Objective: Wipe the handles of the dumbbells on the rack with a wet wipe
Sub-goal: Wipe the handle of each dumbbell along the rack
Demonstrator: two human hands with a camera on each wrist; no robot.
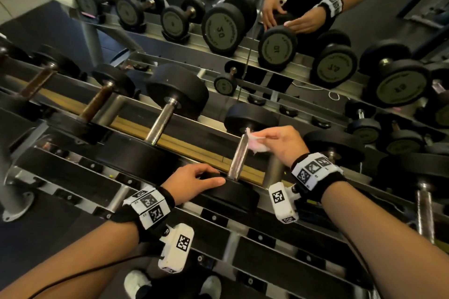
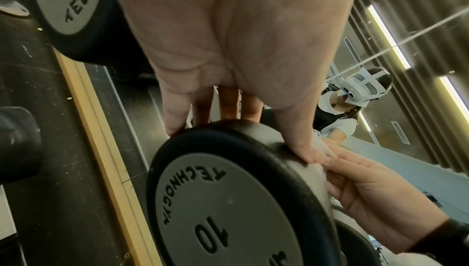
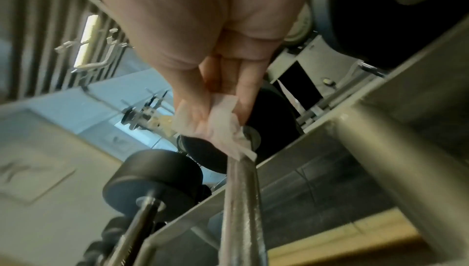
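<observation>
A black dumbbell marked 10 [image 2: 228, 200] lies in the rack's top tier, its steel handle [image 1: 238, 156] pointing away from me. My left hand [image 1: 196, 177] grips the rim of its near head [image 1: 234, 193], fingers [image 2: 177, 113] over the top and thumb on the right side. My right hand [image 1: 274, 139] pinches a crumpled white wet wipe [image 1: 258, 142] against the far end of the handle, beside the far head [image 1: 250, 118]. In the right wrist view the wipe [image 3: 223, 125] sits between thumb and fingers on top of the handle [image 3: 241, 200].
More dumbbells fill the rack [image 1: 73, 172]: a steel-handled one [image 1: 161, 120] just left, rusty-handled ones [image 1: 97, 104] further left, another [image 1: 332, 143] on the right. A mirror behind the rack reflects me [image 1: 303, 7]. A lower tier holds further dumbbells [image 1: 425, 209].
</observation>
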